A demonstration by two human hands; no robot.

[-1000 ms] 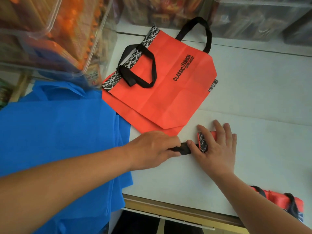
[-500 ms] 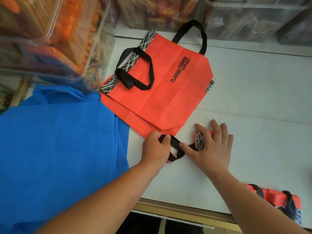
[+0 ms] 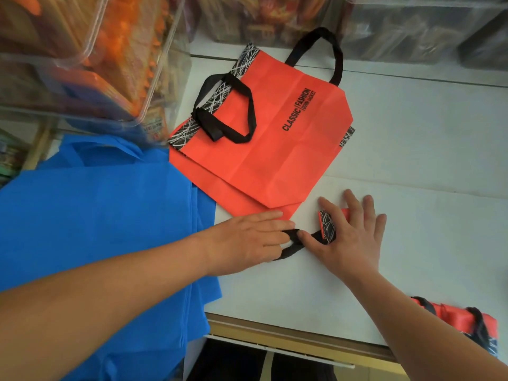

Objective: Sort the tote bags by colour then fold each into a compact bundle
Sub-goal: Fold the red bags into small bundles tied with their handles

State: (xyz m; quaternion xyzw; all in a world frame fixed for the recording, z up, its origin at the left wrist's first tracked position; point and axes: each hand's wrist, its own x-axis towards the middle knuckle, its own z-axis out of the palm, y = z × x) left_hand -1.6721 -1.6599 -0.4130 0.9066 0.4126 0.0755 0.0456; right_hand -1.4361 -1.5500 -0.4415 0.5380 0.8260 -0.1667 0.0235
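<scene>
A small folded red bundle (image 3: pixel 327 224) with a black-and-white trim lies on the white table (image 3: pixel 412 188). My right hand (image 3: pixel 353 233) presses flat on it, fingers spread, thumb on its black handle strap (image 3: pixel 292 244). My left hand (image 3: pixel 247 237) lies with straight fingers on the strap's loop, just left of the bundle. Behind them lie two flat red tote bags (image 3: pixel 261 152) with black handles, one on the other. A pile of blue tote bags (image 3: pixel 96 215) covers the left side. Another folded red bundle (image 3: pixel 461 317) sits at the table's front right edge, partly hidden by my right forearm.
Clear plastic bins (image 3: pixel 82 50) with orange contents overhang the blue pile at the upper left. More clear bins (image 3: pixel 398 26) line the back of the table. The table's front edge (image 3: pixel 275 336) runs just below my arms.
My left hand had gripped the black handle loop with curled fingers; now its fingers are straight and lie flat on the strap. My right hand stays pressed on the bundle.
</scene>
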